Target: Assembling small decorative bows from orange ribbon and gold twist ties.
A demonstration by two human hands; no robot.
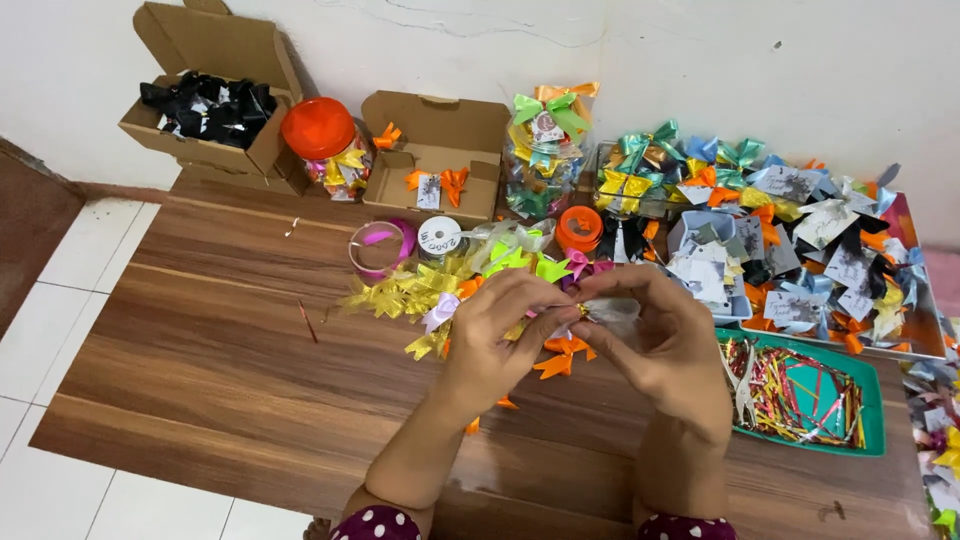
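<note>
Together, two hands [590,335] on one ribbon bow [600,312]

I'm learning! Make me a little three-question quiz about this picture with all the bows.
1. True or false: both hands pinch one small ribbon piece.
2. What colour is the lid of the jar by the open boxes?
3. The tray of thin strips is: A green, B white, C black.

Key:
1. True: left hand and right hand meet on the ribbon piece.
2. Orange, on the jar.
3. A, the tray.
</note>
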